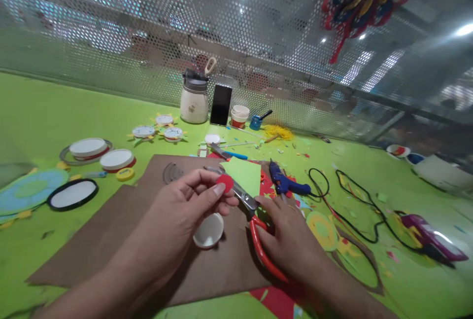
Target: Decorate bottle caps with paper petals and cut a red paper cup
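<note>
My left hand [195, 200] pinches a small round red piece [225, 182], which looks like paper, between thumb and fingers. My right hand [288, 225] is on the red-handled scissors [263, 250], its thumb and fingers about the handles. The blades point up and left, passing close behind the red piece. Below my left hand, a round white lid or shallow cup [209, 231] rests on a brown board [177, 279]. Light green paper [244, 173] lies just beyond the scissors.
A blue glue gun [288, 182] with a looping cord lies right of centre. White-topped discs [117, 159] and a black-rimmed oval [73, 194] are at left. A white jug [194, 102], phone [220, 105] and cups [240, 116] stand at the back. Paper scraps litter the right side.
</note>
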Available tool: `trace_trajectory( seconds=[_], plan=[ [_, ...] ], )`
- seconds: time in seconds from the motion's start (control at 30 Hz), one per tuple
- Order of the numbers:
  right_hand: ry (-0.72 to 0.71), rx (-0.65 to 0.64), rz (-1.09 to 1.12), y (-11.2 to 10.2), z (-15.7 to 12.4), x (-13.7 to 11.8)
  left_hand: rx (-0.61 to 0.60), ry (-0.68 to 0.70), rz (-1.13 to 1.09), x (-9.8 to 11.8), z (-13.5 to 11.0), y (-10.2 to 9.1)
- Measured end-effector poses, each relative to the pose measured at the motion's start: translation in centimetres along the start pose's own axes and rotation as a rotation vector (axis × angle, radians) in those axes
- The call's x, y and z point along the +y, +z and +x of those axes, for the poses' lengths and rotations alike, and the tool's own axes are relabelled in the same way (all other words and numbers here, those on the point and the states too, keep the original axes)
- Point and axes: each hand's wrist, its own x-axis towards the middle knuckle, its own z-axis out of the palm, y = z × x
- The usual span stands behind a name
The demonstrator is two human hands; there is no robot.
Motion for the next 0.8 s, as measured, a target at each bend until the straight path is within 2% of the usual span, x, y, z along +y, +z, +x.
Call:
trace_trajectory(
  seconds=[0.13,0.23,0.3,0.37,0.5,0.67,0.8],
  plan=[
    [-0.043,-0.072,-0.127,0.1,-0.3,-0.4,0.012,0.019,0.061,-0.2,0.1,0.0],
    [-0.074,-0.093,-0.207,-0.7,-0.3,-0.5,0.037,0.027,0.089,-0.3,0.1,-0.1],
    [-0.088,-0.1,-0.181,-1.4,-0.2,-0.5,0.066,0.023,0.11,-0.4,0.1,0.0],
    [-0.089,-0.071,-0.018,-2.1,0.0,-0.6,0.087,0.017,0.126,-0.4,0.1,0.1],
    [0.005,-0.005,0.551,-3.2,0.6,-1.0,0.088,-0.025,0.172,-0.4,-0.4,0.6],
    [0.144,-0.128,1.103,-3.5,0.8,-2.0,0.02,-0.01,0.179,-1.0,-0.8,1.2],
    [0.194,-0.183,1.398,-3.4,0.9,-2.7,-0.022,-0.044,0.133,-2.0,-1.1,1.5]
  ],
)
